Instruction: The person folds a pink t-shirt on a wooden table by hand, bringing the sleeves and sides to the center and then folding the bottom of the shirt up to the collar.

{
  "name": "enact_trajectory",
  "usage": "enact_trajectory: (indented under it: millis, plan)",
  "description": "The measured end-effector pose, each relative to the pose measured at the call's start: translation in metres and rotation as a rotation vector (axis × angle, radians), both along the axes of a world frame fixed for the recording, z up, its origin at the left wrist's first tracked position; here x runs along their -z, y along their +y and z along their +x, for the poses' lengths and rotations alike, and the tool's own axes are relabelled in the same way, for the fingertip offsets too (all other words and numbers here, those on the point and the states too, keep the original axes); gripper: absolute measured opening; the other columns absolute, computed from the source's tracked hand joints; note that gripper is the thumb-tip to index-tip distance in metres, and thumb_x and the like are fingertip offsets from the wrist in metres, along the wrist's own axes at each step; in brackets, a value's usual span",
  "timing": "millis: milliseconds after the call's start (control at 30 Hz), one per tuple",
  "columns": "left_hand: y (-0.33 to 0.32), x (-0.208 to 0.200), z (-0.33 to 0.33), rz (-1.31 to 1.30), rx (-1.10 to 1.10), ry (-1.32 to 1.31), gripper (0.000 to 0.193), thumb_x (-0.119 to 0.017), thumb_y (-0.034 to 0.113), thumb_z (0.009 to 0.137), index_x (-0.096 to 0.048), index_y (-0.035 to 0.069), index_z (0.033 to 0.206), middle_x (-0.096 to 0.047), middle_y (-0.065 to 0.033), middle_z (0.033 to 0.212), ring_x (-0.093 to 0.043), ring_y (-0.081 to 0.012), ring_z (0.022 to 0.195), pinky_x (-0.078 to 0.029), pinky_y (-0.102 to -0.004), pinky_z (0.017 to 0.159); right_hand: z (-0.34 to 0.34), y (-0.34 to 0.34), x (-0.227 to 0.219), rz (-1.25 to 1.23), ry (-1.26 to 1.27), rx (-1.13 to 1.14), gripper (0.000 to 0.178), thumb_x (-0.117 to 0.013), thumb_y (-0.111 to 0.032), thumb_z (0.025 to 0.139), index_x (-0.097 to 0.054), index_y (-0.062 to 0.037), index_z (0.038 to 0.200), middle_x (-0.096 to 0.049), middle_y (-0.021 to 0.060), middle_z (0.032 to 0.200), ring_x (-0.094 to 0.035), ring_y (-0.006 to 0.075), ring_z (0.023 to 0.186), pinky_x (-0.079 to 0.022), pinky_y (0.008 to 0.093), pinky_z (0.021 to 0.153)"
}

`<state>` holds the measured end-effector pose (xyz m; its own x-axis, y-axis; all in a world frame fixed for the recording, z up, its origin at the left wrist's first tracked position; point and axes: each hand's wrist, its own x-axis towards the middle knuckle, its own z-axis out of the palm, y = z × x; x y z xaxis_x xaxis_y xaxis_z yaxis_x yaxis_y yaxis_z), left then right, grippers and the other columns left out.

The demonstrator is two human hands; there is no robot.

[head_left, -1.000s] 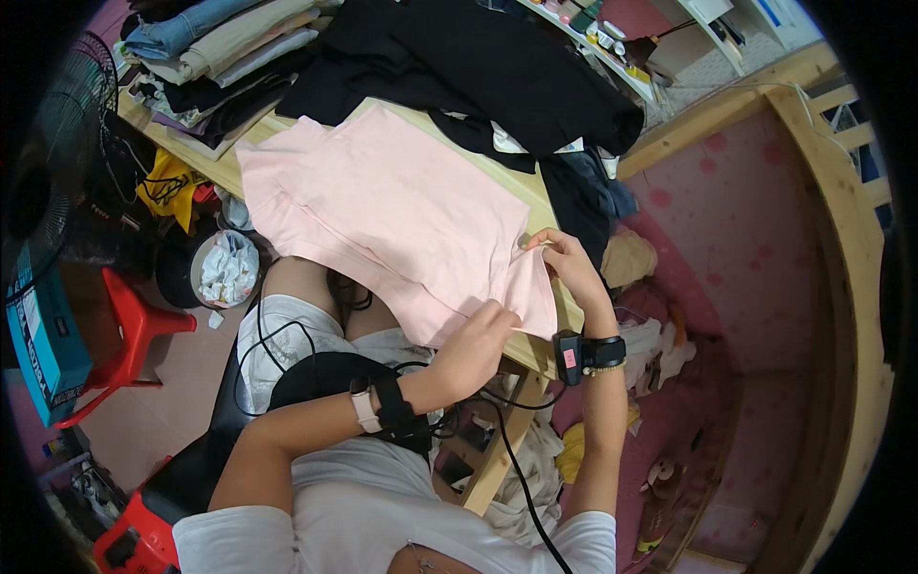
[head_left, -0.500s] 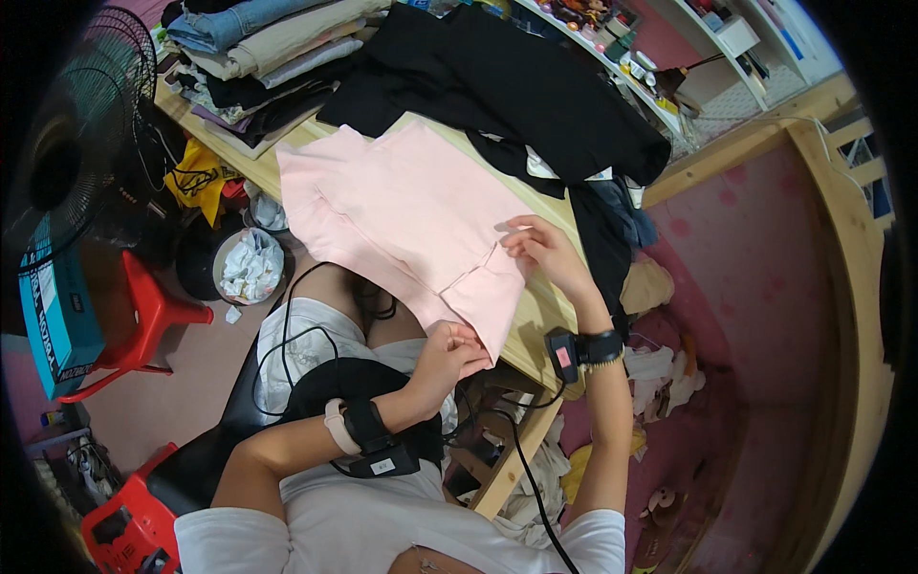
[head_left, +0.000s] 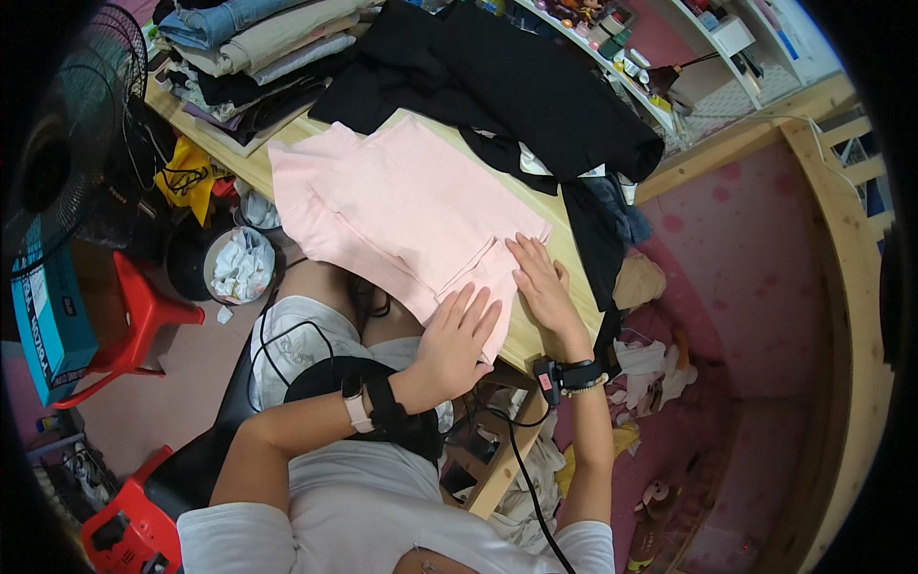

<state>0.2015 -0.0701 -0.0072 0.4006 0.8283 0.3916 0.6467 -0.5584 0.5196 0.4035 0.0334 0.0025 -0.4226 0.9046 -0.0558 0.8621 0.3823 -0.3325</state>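
A pale pink garment (head_left: pixel 402 191) lies spread on the wooden table (head_left: pixel 521 330), partly folded over along its near side, with part of it hanging past the front edge. My left hand (head_left: pixel 454 340) rests flat on its near right corner, fingers stretched out and apart. On the garment's right edge lies my right hand (head_left: pixel 545 287), its fingers extended over the cloth by the fold. Neither hand grips the fabric.
A stack of folded clothes (head_left: pixel 258 57) stands at the table's back left. Black clothing (head_left: pixel 535 86) covers the back right. Left of the table are a lined waste bin (head_left: pixel 241 268), a red stool (head_left: pixel 143 311) and a fan (head_left: pixel 72 143). A cable (head_left: pixel 521 459) hangs near my right arm.
My left hand has let go of the pinched lower corner and now lies flat on the cloth. The right hand has come down a little and flattened against the garment's right edge.
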Motion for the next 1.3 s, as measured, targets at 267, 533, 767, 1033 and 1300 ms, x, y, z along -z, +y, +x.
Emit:
enact_trajectory:
  millis: [267,533,767,1033,1300]
  plan:
    - [0.026,-0.021,-0.008,-0.319,0.143,0.204,0.071,-0.062,0.037,0.080,-0.042,-0.003,0.135,-0.037,-0.0223,0.142,-0.031,-0.0384,0.133,-0.027,-0.0483,0.108,-0.014,0.008,-0.013,0.017,0.015,0.110,0.048,-0.037,-0.036,0.098,-0.036,-0.0230,0.144,-0.029,0.0066,0.152,-0.023,0.0253,0.142,-0.015,0.0575,0.108]
    - [0.022,0.020,-0.001,0.011,-0.094,0.079,0.074,-0.060,0.036,0.081,-0.037,-0.008,0.136,-0.034,-0.0233,0.144,-0.027,-0.0376,0.136,-0.018,-0.0467,0.113,-0.033,0.005,-0.002,-0.119,-0.230,-0.022,0.055,-0.037,-0.044,0.096,-0.023,-0.0331,0.148,-0.015,0.0022,0.157,-0.014,0.0301,0.144,-0.011,0.0621,0.109]
    - [0.038,0.010,-0.066,-0.085,-0.063,-0.311,0.052,-0.063,0.020,0.080,-0.050,-0.002,0.125,-0.046,-0.0227,0.133,-0.044,-0.0355,0.125,-0.034,-0.0412,0.105,-0.068,0.020,-0.050,-0.407,-0.450,0.055,0.055,-0.032,-0.049,0.097,-0.024,-0.0320,0.148,-0.008,0.0027,0.158,-0.011,0.0302,0.144,-0.012,0.0657,0.108]
    - [0.116,-0.009,-0.212,-0.112,-0.970,-0.180,0.042,-0.060,0.029,0.084,-0.056,-0.005,0.109,-0.057,-0.0244,0.113,-0.051,-0.0430,0.106,-0.041,-0.0472,0.091,-0.166,0.113,-0.096,-0.368,-0.015,-0.346,0.055,-0.048,-0.044,0.095,-0.052,0.0007,0.128,-0.059,0.0209,0.122,-0.059,0.0296,0.110,-0.044,0.0348,0.095]
    - [0.157,0.005,-0.242,-0.308,-0.835,-0.185,0.030,-0.065,0.023,0.076,-0.057,-0.005,0.082,-0.065,-0.0265,0.083,-0.062,-0.0440,0.082,-0.049,-0.0474,0.072,-0.289,0.177,-0.015,-0.263,0.095,-0.099,0.027,-0.056,-0.008,0.080,-0.063,0.0082,0.100,-0.062,0.0292,0.105,-0.059,0.0398,0.107,-0.048,0.0415,0.090]
